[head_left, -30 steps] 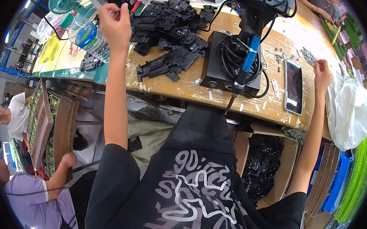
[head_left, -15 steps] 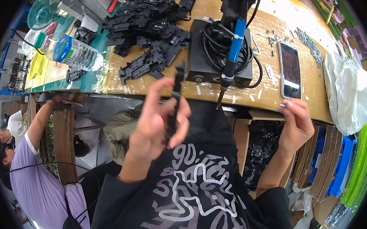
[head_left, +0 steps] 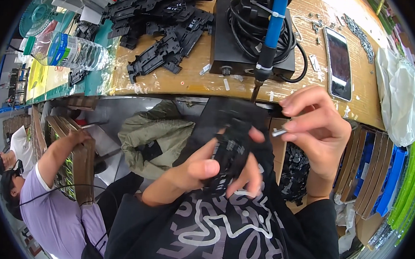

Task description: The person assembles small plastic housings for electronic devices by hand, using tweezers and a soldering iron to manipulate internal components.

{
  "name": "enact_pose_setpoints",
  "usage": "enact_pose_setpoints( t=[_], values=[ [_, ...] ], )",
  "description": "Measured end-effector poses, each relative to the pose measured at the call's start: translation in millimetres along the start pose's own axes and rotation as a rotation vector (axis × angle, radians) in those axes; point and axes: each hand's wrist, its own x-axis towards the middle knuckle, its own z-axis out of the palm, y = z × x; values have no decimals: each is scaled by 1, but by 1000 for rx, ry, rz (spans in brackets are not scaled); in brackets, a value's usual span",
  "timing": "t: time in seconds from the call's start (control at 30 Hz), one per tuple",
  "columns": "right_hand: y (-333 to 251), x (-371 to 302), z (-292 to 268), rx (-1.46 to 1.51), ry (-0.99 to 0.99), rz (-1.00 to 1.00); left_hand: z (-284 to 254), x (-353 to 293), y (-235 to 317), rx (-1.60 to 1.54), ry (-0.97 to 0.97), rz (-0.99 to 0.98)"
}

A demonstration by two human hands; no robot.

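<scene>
Here, your left hand [head_left: 205, 169] holds its fingers clamped on the black plastic part [head_left: 230, 152] over your lap, at 6 o'clock from the table [head_left: 182, 81]; your right hand [head_left: 317, 130] pinches a small metal piece [head_left: 279, 132], not yet fitted.

Head camera, looking down, close over workbench [head_left: 182, 81]

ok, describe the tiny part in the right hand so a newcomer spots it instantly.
Start at the wooden bench, then drop below its front edge to the right hand. Pinched at its fingertips is a short silvery metal piece, unlike the black plastic part gripped by the left hand.
</scene>
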Motion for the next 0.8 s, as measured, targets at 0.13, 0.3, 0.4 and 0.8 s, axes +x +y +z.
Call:
enact_pose_setpoints(
  t=[0.13,0.3,0.4,0.8],
  values=[
    [7,-14,5,156,220,26,-5,3,2,395,216,302],
    [16,-32,22,389,237,143,-24,6,-2,343,-60,623],
    [28,-39,29,450,279,176,-17,13,-2,245,-14,658],
    [28,-45,36,714,247,427,-1,12,1,297,39,574]
  ],
)
